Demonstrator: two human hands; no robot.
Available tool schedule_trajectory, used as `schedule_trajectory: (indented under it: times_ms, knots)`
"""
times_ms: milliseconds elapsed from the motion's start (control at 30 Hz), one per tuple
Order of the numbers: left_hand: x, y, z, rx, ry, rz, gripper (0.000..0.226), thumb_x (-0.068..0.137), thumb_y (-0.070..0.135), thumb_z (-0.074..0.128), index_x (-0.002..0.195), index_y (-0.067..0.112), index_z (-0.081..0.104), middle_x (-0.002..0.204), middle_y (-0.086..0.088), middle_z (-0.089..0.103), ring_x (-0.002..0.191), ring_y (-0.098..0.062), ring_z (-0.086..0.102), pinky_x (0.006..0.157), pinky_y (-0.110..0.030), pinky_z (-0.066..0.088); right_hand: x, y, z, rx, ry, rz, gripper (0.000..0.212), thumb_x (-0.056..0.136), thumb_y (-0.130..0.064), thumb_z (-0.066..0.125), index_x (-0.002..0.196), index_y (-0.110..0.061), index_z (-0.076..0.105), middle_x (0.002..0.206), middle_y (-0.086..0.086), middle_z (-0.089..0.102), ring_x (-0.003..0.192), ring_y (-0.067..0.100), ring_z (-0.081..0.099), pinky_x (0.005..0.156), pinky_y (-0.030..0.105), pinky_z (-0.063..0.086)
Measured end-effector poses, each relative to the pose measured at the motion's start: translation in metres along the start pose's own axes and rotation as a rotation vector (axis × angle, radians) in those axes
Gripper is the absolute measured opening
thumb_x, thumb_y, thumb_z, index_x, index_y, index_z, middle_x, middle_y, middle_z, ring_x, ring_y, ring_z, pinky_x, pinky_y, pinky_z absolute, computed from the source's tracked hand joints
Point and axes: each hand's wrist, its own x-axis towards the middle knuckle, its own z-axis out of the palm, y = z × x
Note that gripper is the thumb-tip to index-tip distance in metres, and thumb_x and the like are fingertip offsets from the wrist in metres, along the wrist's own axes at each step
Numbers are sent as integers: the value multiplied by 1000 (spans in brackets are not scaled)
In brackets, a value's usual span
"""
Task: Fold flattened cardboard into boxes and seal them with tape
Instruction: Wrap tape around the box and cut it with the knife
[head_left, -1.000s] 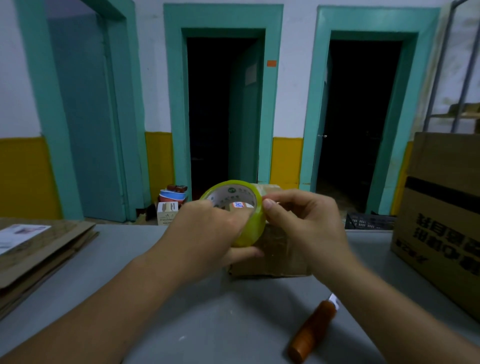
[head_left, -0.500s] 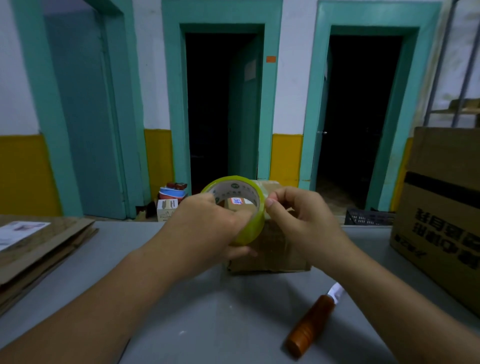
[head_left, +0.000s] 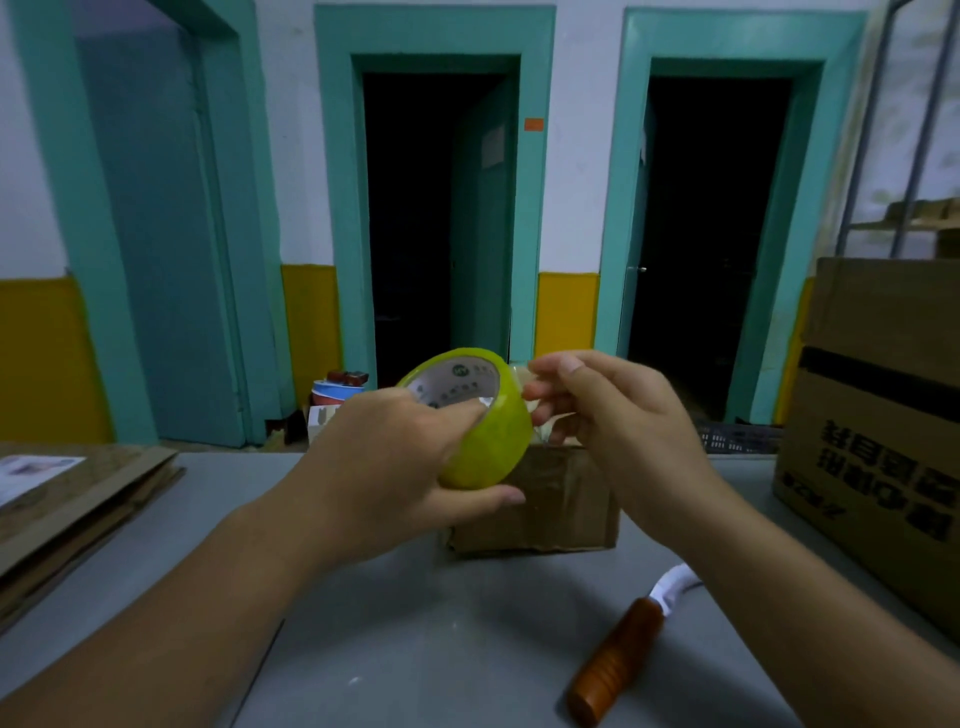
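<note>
Left hand (head_left: 384, 467) gripped tape roll (head_left: 488, 441) above small box (head_left: 561, 499) near table's (head_left: 415, 649) far edge; right hand (head_left: 613, 415) pinched its right rim. Flattened cardboard (head_left: 78, 499) at left edge, carton (head_left: 872, 415) at right, knife (head_left: 618, 660) toward near edge.

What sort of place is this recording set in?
Likely a packing or storage room: flattened brown cardboard sheets lie stacked on the grey table, a large printed brown carton stands at right, and a metal rack rises behind it.

1 view | head-worn | faces forward, down | near table (head_left: 415, 649)
</note>
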Motion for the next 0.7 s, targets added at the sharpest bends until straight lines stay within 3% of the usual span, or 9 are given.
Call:
schedule_trajectory:
  times_ms: [67, 200, 367, 567, 700]
  knots:
    - [0, 0, 0, -19, -9, 9, 61, 89, 76, 53, 100, 19, 72, 71, 2, 68, 59, -16, 59, 57, -23, 32, -4, 2, 3, -97, -39, -72, 33, 90, -40, 64, 110, -18, 77, 97, -3, 78, 93, 10, 73, 75, 27, 59]
    - [-1, 2, 2, -38, -26, 34, 69, 90, 77, 52, 111, 16, 75, 77, 1, 72, 61, -15, 61, 60, -21, 34, -5, 10, 7, 23, 21, -125, 30, 84, -27, 74, 107, -10, 80, 105, 0, 79, 106, 14, 73, 78, 25, 58]
    - [-1, 4, 2, -47, -36, 32, 71, 90, 77, 52, 114, 15, 75, 80, -1, 74, 63, -15, 62, 61, -20, 35, -8, 13, 14, -41, 147, -233, 18, 89, -22, 74, 100, -10, 81, 96, 3, 77, 98, 20, 72, 78, 34, 61]
    - [-1, 15, 2, -56, -22, 53, 70, 90, 71, 55, 118, 10, 75, 84, -5, 75, 65, -16, 63, 65, -19, 36, -8, 20, 23, -202, 236, -219, 9, 102, -16, 62, 95, -17, 68, 83, -8, 68, 80, 11, 67, 65, 17, 52]
    - [1, 21, 3, -93, 35, 49, 66, 91, 68, 60, 115, 9, 75, 77, -5, 72, 64, -17, 58, 67, -21, 32, -4, 15, 15, -181, 293, -205, 12, 104, -12, 58, 95, -15, 65, 83, 0, 70, 78, 14, 67, 68, 26, 56]
